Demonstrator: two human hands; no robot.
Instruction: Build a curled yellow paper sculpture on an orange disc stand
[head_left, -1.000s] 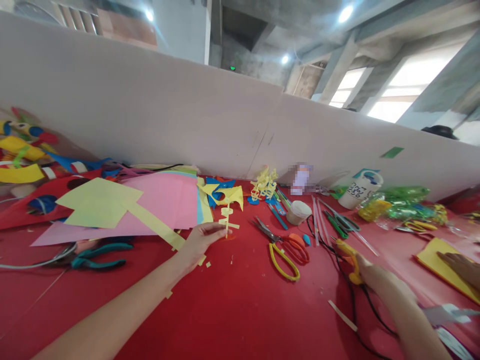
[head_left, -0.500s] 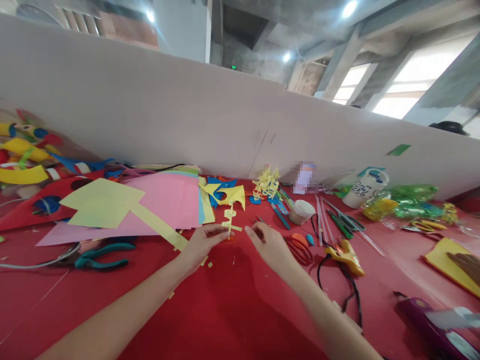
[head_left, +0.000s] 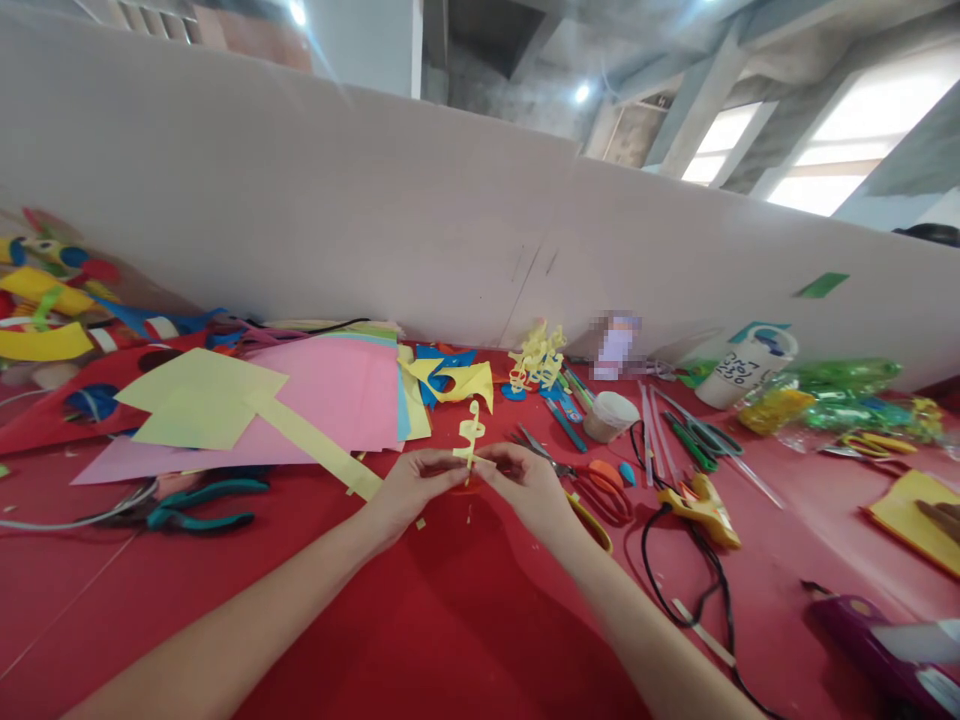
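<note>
A small pale-yellow paper piece (head_left: 472, 430) with a thin stem and curled strips stands upright between my hands, above the red table (head_left: 450, 640). My left hand (head_left: 416, 490) pinches its lower part from the left. From the right, my right hand (head_left: 525, 485) has thumb and finger closed on a strip of the same piece. The fingertips of both hands nearly meet there and hide part of the stem. Just beyond is a cut yellow sheet scrap (head_left: 469, 383). Red-handled scissors (head_left: 604, 490) lie right of my right hand.
Stacked coloured paper (head_left: 330, 390) and teal-handled pliers (head_left: 202, 505) lie left. Curled yellow paper pieces (head_left: 538, 358) and a white cup (head_left: 609, 415) stand behind. At right are a yellow glue gun (head_left: 705, 510), a purple tool (head_left: 855, 635) and another person's hand (head_left: 941, 518).
My right hand has moved left and closed on the paper piece, where it was apart before. My left hand keeps its hold. The view has shifted slightly.
</note>
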